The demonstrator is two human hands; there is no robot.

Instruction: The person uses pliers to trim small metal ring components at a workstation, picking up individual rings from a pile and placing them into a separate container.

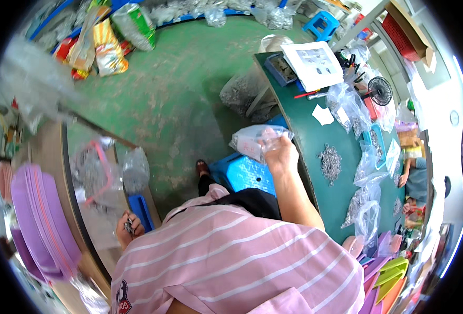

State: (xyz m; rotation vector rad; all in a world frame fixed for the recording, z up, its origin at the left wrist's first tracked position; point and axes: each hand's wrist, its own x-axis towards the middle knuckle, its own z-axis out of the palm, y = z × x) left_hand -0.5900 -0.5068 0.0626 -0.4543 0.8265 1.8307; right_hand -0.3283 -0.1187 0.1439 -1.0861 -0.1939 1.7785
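Note:
My right hand (279,152) is raised over the edge of the green table (315,141) and grips a clear plastic bag (252,140) with a pale label. My left hand (127,228) is down at my left side, closed on a few small metal parts, next to a small blue tray (140,209). My pink striped shirt (231,261) fills the lower middle of the view. A loose pile of small metal parts (330,163) lies on the green table to the right of my right hand.
Several clear bags of metal parts (365,201) line the table, with a white printed sheet (315,64) and a small black fan (380,90). A blue stool (247,175) stands below me. Stacked purple trays (40,220) and bagged parts (92,175) sit at left. Another person (416,180) sits far right.

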